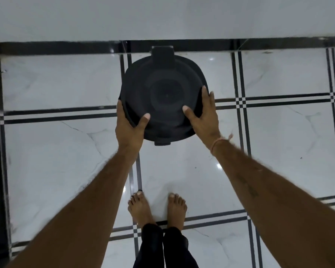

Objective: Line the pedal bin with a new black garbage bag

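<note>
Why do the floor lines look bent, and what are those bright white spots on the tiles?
Head view: the wide-angle lens bows the black tile lines and the dark skirting strip near the edges; the white spots are glare from lights on the glossy floor tiles. The black pedal bin is dim with little detail; the left hand and right hand are slightly soft.

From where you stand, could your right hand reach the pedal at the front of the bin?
Probably yes: the right hand already grips the bin, and the pedal below it is uncovered.
</note>
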The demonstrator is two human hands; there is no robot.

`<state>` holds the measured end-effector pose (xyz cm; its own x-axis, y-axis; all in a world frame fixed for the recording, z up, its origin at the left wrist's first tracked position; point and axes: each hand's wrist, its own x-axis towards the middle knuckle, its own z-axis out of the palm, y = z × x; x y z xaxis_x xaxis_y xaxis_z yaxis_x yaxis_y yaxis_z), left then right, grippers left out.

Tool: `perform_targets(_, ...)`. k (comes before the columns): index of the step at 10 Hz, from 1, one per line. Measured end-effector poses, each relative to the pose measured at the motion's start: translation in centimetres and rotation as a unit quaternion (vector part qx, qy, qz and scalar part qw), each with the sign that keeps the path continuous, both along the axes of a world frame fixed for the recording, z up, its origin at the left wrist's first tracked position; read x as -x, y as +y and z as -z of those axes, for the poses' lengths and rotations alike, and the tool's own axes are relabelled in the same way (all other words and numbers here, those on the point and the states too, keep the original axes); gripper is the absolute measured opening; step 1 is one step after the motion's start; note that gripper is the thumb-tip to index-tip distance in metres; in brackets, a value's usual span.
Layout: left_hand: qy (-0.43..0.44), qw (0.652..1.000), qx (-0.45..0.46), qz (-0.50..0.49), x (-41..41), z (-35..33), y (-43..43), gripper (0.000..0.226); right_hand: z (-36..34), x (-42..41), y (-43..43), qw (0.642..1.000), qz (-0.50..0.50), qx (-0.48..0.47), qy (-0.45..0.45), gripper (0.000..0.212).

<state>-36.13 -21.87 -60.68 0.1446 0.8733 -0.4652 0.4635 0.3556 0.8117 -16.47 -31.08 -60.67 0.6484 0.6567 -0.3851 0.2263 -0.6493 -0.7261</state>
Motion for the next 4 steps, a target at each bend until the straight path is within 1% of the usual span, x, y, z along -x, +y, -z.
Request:
perform_targets(1, 0.001, 1.000, 0.014, 0.015, 0.4, -0.2, 0.5, 0.094, 0.0, 0.7, 0.0, 1.000, -0.008, 0.007, 0.015, 0.090)
perform_targets(2, 0.028, 0.999, 0.023, 0.030, 0.5, -0.8, 0.6, 0.094, -0.7, 0.1, 0.2, 0.999, -0.023, 0.036, 0.030, 0.095)
perform_targets(3, 0.049, 0.998, 0.004, 0.047, 0.6, -3.0, 0.6, 0.090, -3.3, -0.5, 0.3, 0.997, -0.029, 0.055, 0.034, 0.091)
perform_targets(4, 0.073, 0.995, -0.023, 0.064, 1.1, -8.2, 0.1, 0.089, -8.0, -0.5, -0.6, 1.000, -0.014, 0.005, 0.013, 0.077)
